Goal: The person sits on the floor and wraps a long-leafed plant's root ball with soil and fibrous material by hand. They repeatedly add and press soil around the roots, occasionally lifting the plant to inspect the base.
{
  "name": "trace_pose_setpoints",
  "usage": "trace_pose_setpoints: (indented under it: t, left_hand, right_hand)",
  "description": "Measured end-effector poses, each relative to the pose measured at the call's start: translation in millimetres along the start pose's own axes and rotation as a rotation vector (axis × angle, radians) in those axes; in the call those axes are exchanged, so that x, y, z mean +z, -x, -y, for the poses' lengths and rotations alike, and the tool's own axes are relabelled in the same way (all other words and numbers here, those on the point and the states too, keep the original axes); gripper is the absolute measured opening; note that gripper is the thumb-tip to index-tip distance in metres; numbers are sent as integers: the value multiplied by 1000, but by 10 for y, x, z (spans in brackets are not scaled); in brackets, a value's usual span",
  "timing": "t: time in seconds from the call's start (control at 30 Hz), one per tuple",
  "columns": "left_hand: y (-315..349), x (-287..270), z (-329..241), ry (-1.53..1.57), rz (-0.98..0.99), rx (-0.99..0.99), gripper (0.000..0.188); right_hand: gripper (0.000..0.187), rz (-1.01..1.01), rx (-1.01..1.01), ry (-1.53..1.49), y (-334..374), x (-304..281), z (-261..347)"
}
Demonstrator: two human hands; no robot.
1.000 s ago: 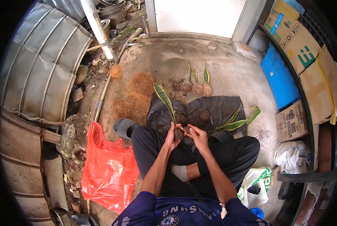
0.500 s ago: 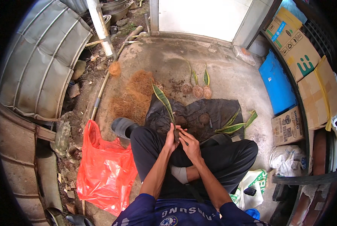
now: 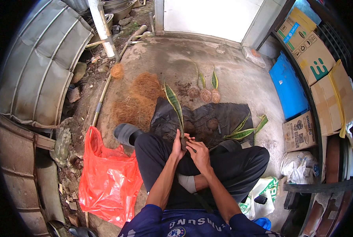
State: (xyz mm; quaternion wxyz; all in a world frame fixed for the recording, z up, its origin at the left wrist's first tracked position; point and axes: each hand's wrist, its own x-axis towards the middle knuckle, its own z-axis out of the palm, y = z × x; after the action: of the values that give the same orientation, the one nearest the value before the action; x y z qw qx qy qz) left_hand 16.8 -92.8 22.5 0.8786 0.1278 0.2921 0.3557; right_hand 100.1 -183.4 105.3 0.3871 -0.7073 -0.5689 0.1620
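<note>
One yellow-edged leaf [image 3: 175,103] rises from my left hand [image 3: 177,148], clamped around its dark base [image 3: 184,142] above my crossed legs [image 3: 154,155]; my right hand [image 3: 200,155] curls against it, whether pinching I cannot tell. I seem to be packing that base; the next move calls for even pressure. Beyond spreads black sheeting [image 3: 237,113].

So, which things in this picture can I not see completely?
Head view: snake plant leaf, its lower end mostly covered by the left hand and right hand.
Head view: red plastic bag, its inside hidden by crumpled film.
Head view: stacked basins, cut off by the upper edge.
</note>
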Motion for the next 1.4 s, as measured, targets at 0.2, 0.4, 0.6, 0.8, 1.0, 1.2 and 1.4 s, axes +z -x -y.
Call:
trace_pose_setpoints:
  t: [0.2, 0.4, 0.6, 0.8, 1.0, 1.2, 1.4]
  left_hand:
    - [38, 80, -45, 39, -57, 2, 50]
    - [-29, 11, -49, 102, -108, -2, 45]
    - [-39, -29, -51, 137, -88, -13, 42]
    - [-17, -50, -47, 180, -81, 13, 44]
    - [-37, -46, -49, 223, -129, -2, 47]
    - [-72, -94, -15, 246, -67, 12, 40]
    - [-95, -84, -50, 254, -20, -25, 45]
  right_hand:
    - [30, -88, 91, -58, -33, 76, 54]
    - [30, -60, 102, -30, -16, 163, 84]
    - [29, -59, 45, 34, -23, 212, 118]
    - [27, -24, 35, 52, -20, 234, 133]
    - [27, -23, 35, 53, -42, 249, 148]
    - [28, -31, -48, 62, -62, 200, 105]
    - [44, -57, 101, -51, -108, 56, 62]
